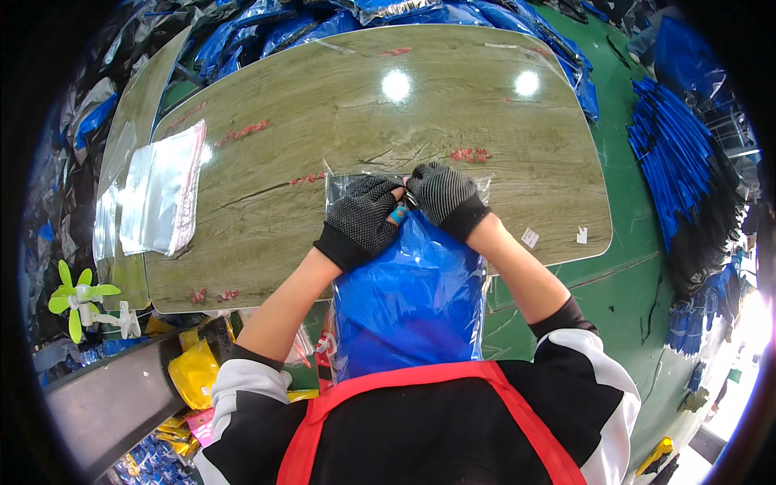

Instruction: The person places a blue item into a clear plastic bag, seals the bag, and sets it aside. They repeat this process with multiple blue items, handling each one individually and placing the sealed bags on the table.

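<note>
A clear plastic bag (346, 327) with a folded blue garment (412, 299) inside lies over the table's near edge, close against my body. Dark fabric shows at its far end. My left hand (364, 212), in a black dotted glove with some fingertips bare, is closed on the far end of the bagged garment. Blue wrapping shows on one of its fingers. My right hand (444, 194), in a black-and-grey striped glove, is curled over the same end, its fingertips meeting those of the left. The small dark thing between the fingertips is too hidden to make out.
A stack of clear plastic bags (166, 190) lies at the left of the wood-grain table (501, 105). Blue bagged goods (267, 36) are heaped beyond it. Long blue bundles (667, 153) lie right, on the green surface. A small green-bladed fan (79, 297) stands at left, near yellow packages (194, 376).
</note>
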`<state>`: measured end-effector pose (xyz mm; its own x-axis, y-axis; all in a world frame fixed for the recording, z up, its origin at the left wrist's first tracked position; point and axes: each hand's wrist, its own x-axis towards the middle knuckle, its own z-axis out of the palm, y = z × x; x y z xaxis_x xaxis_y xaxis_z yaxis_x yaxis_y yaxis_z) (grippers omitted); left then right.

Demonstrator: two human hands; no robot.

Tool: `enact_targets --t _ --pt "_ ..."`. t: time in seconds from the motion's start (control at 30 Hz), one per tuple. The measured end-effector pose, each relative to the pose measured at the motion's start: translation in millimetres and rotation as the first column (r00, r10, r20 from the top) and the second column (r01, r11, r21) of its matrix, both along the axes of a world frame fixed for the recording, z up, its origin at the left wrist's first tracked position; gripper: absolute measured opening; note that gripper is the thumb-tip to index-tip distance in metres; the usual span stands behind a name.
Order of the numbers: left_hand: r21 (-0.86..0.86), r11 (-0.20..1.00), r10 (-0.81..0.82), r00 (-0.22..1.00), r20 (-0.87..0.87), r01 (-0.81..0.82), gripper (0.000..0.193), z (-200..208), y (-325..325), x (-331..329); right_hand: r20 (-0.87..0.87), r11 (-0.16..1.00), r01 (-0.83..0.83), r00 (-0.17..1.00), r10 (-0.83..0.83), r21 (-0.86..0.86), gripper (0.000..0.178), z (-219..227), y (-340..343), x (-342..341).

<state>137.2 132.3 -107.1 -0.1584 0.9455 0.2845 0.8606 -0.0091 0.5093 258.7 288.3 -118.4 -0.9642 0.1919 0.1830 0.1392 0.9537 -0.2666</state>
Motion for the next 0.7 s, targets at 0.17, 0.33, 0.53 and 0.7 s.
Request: enact_targets --t 0.17,0.33,0.53,0.7 --pt "-0.024 0.967 0.249 0.962 -0.113 -0.253 0.03 -1 -20 -12 0.099 0.999 0.027 0.995 -0.029 0.025 0.026 20 -23 0" --pt "0.027 0.966 0.257 0.966 -0.034 -0.256 0.029 -6 -35 -18 0.044 0.985 0.167 0.985 -0.165 -0.043 0.042 27 -39 -38" --pt "0.041 0.963 0.266 0.964 0.029 -0.267 0.031 -17 -36 -23 -0.05 0.983 0.07 0.996 -0.08 -0.172 0.021 1 -33 -62" --pt "-0.038 0.951 0.309 0.948 0.075 -0.307 0.032 -19 -43 -21 -0.058 0.993 -0.101 0.993 0.098 -0.053 0.018 -6 -31 -56"
